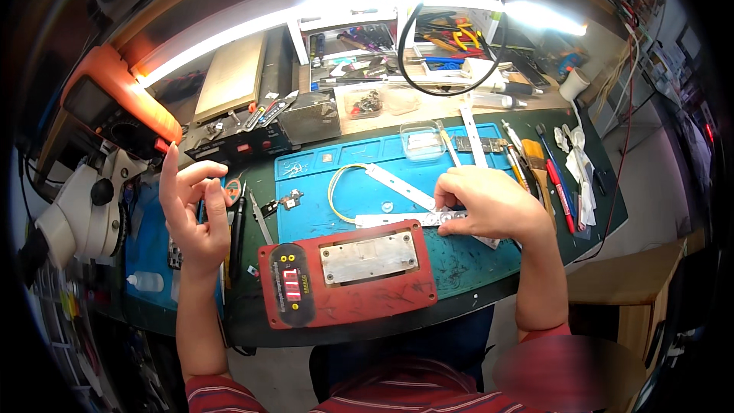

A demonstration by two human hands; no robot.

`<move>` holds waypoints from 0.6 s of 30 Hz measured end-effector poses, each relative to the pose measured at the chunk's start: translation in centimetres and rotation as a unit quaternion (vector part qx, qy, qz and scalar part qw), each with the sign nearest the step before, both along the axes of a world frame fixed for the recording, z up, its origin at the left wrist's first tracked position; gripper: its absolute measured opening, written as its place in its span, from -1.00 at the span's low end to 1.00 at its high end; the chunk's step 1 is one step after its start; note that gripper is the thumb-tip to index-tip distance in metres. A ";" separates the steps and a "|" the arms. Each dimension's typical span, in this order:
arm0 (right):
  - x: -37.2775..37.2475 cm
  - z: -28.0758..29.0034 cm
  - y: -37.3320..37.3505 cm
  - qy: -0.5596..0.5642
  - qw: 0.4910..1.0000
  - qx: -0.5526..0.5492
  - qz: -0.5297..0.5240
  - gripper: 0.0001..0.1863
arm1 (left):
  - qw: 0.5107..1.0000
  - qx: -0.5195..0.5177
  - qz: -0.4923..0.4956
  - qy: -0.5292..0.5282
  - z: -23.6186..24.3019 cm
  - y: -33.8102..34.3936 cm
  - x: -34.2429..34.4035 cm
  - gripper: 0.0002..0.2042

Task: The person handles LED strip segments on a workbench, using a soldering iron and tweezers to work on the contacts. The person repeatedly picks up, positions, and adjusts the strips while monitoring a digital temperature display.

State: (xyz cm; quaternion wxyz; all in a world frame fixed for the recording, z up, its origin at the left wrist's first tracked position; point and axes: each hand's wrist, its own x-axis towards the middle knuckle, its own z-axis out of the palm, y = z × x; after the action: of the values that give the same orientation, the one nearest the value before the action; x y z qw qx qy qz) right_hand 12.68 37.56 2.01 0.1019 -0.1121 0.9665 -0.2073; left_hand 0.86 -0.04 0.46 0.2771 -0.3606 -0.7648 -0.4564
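Note:
My left hand [195, 214] is raised at the left of the bench, fingers apart, with nothing visible in it. My right hand [493, 203] is closed with thumb and forefinger at the right end of a slim white light strip [390, 220]; the hand hides part of that end. A thin yellowish cable [332, 193] loops from this strip to a second white strip [401, 187] slanting across the blue work mat [306, 218]. In front lies a red heating plate [375, 298] with a metal top and a lit red display; its back edge is beside the held strip.
An orange multimeter [126, 103] and a white microscope [73, 210] stand at the left. Brushes [537, 160] and pens [562, 195] lie at the right. A clear box [423, 141] sits on the mat's back edge. A black cable loop [401, 46] hangs above the bench.

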 end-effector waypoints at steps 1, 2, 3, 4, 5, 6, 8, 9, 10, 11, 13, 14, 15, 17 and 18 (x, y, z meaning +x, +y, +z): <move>0.0 0.2 -0.1 -0.007 1.000 0.000 -0.002 -0.66 | 1.000 -0.002 0.002 0.002 0.1 0.0 0.0 -0.38; 0.0 0.4 -0.2 -0.014 1.000 0.001 -0.003 -0.67 | 1.000 -0.007 0.005 0.001 0.1 0.1 0.1 -0.38; 0.0 0.4 -0.2 -0.008 1.000 -0.007 -0.002 -0.69 | 1.000 -0.013 0.006 0.001 0.2 0.2 0.1 -0.38; 0.0 0.4 -0.2 -0.009 1.000 -0.013 -0.001 -0.70 | 1.000 -0.019 0.007 0.000 0.3 0.2 0.2 -0.39; 0.0 0.4 -0.3 -0.009 1.000 -0.018 -0.001 -0.71 | 1.000 -0.019 0.007 0.000 0.3 0.2 0.3 -0.39; 0.0 0.6 -0.3 -0.009 1.000 -0.020 -0.001 -0.72 | 1.000 -0.018 0.005 -0.002 0.2 0.2 0.2 -0.40; 0.0 0.6 -0.3 0.008 1.000 -0.009 0.000 -0.71 | 1.000 -0.016 0.000 -0.005 0.2 0.1 0.1 -0.40; 0.0 0.4 -0.3 0.015 1.000 -0.005 0.002 -0.71 | 1.000 -0.019 0.004 -0.003 0.2 0.0 0.1 -0.41; -0.1 0.4 -0.4 0.013 1.000 -0.010 -0.001 -0.72 | 1.000 -0.023 0.007 -0.002 0.2 0.0 0.2 -0.41; -0.1 0.4 -0.5 0.011 1.000 -0.015 -0.004 -0.73 | 1.000 -0.026 0.011 -0.001 0.2 -0.1 0.3 -0.42; -0.2 0.6 -0.8 0.010 0.997 -0.070 -0.022 -0.75 | 1.000 -0.030 0.005 0.001 0.2 -0.1 0.3 -0.43; -0.6 0.6 -1.1 0.010 0.992 -0.123 -0.035 -0.76 | 0.999 -0.032 0.003 0.002 0.2 -0.2 0.3 -0.43; -1.2 0.6 -1.5 0.011 0.984 -0.174 -0.048 -0.78 | 1.000 -0.026 -0.001 -0.007 0.2 -0.2 0.3 -0.44; -3.2 -0.2 -2.7 0.087 0.970 -0.224 -0.022 -0.84 | 1.000 -0.021 -0.010 -0.005 0.1 0.0 0.0 -0.44; -4.6 -0.9 -3.3 0.142 0.966 -0.214 0.004 -0.84 | 1.000 -0.020 -0.016 -0.004 0.0 0.1 -0.2 -0.44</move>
State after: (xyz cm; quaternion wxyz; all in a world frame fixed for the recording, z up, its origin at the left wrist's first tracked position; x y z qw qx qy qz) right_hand 8.09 34.31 1.11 -0.0619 -0.1637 0.9035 -0.3912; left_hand 0.69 0.07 0.50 0.2593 -0.3761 -0.7694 -0.4465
